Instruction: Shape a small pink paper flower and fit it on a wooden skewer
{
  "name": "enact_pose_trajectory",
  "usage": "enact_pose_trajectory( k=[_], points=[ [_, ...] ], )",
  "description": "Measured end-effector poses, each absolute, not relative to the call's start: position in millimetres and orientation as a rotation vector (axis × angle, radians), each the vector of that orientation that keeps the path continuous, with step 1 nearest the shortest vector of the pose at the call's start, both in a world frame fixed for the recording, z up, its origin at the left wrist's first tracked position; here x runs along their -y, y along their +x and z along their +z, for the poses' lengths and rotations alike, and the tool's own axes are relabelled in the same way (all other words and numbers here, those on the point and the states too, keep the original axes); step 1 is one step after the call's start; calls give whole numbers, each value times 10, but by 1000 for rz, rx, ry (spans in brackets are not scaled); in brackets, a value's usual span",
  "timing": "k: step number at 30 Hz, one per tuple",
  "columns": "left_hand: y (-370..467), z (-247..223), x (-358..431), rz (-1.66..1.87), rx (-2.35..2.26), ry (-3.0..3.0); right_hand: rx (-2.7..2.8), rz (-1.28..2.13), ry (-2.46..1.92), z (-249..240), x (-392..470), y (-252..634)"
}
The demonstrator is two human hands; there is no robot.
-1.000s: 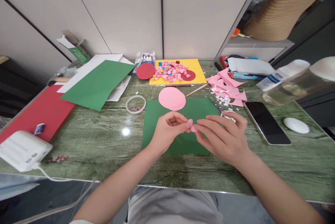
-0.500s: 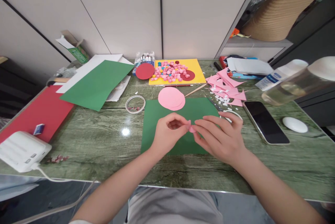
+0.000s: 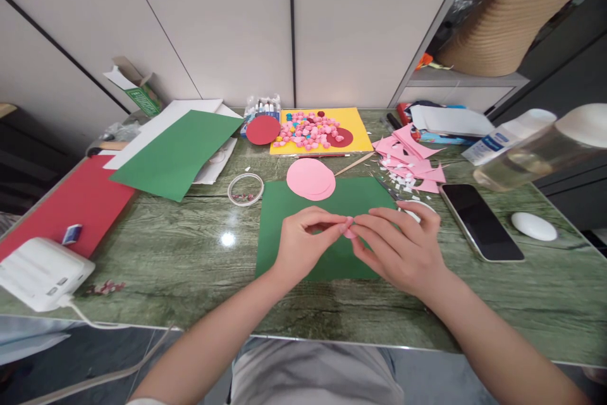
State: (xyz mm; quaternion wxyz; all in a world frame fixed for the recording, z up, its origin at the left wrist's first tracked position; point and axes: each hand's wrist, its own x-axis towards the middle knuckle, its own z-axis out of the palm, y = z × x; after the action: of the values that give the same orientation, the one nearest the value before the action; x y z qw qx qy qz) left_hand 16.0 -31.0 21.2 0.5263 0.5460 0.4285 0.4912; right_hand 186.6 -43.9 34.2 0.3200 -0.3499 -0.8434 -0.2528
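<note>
Both my hands meet over a green sheet (image 3: 327,259). My left hand (image 3: 308,231) pinches a small pink paper piece (image 3: 349,232) between thumb and fingertips. My right hand (image 3: 403,244) grips the same piece from the other side, its fingertips closed and partly hiding it. Just beyond my fingers, pink paper circles (image 3: 310,179) lie stacked on the green sheet's far edge. A pair of scissors with white handles (image 3: 416,209) rests by my right hand, mostly covered by it.
Several pink balls (image 3: 308,133) sit on a yellow sheet (image 3: 358,124) at the back. Pink paper scraps (image 3: 410,155) lie right of it. A phone (image 3: 481,222), a mouse (image 3: 534,226) and a bottle (image 3: 535,152) stand to the right; a tape roll (image 3: 245,189) and white charger (image 3: 42,272) to the left.
The fingertips of my left hand have shifted slightly to the right, closer to my right fingers, and the pink piece has turned a little between them. The rest looks unchanged.
</note>
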Motion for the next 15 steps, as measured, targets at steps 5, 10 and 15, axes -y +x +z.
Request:
enact_pose_trajectory(
  k=[5, 10, 15],
  points=[
    [164, 197, 326, 1172, -1037, 1358, 2223, -656, -927, 338, 433, 1874],
    [175, 196, 297, 1128, -1016, 1155, 2223, -649, -928, 332, 424, 1865],
    [163, 187, 265, 1089, -1020, 1091, 2229, -642, -951, 339, 422, 1868]
  ],
)
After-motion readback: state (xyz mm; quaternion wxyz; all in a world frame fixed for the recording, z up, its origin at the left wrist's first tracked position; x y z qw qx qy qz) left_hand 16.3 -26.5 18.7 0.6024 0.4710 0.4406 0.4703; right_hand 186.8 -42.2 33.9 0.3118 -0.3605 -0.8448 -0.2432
